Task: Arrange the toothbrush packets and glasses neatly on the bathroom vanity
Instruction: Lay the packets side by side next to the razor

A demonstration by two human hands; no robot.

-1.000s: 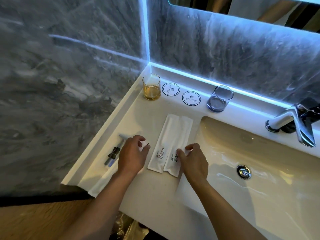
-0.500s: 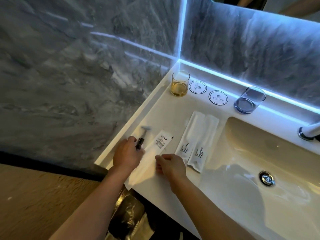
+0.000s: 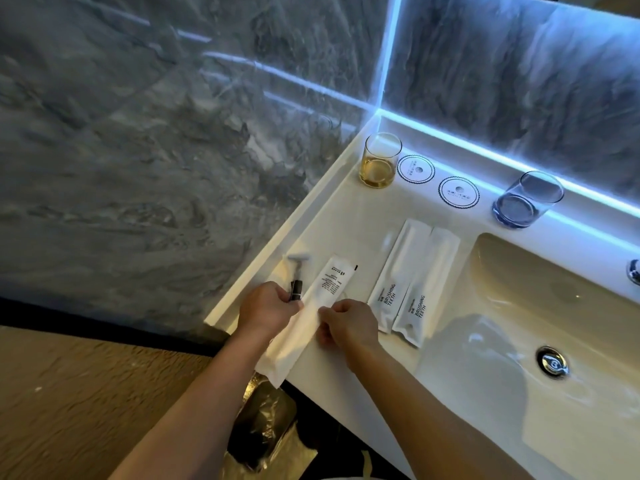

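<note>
Two white toothbrush packets (image 3: 412, 275) printed "BRUSHING TEETH" lie side by side on the white vanity (image 3: 349, 220), left of the basin. A longer white packet (image 3: 311, 313) lies further left, its near end past the vanity's front edge. My left hand (image 3: 268, 306) grips its left side, next to a razor (image 3: 296, 271) with a dark handle. My right hand (image 3: 348, 325) pinches its right edge. An amber glass (image 3: 380, 161) stands in the back corner. A blue glass (image 3: 524, 199) stands further right on the ledge.
Two round white coasters (image 3: 415, 169) (image 3: 459, 191) lie between the glasses. The basin (image 3: 554, 306) with its drain (image 3: 552, 362) fills the right side. Grey marble walls close the left and back. A bin with a shiny liner (image 3: 266, 431) stands below the vanity edge.
My right hand left the two toothbrush packets and came left onto the long packet. My left hand shifted onto that packet beside the razor. The view swung left.
</note>
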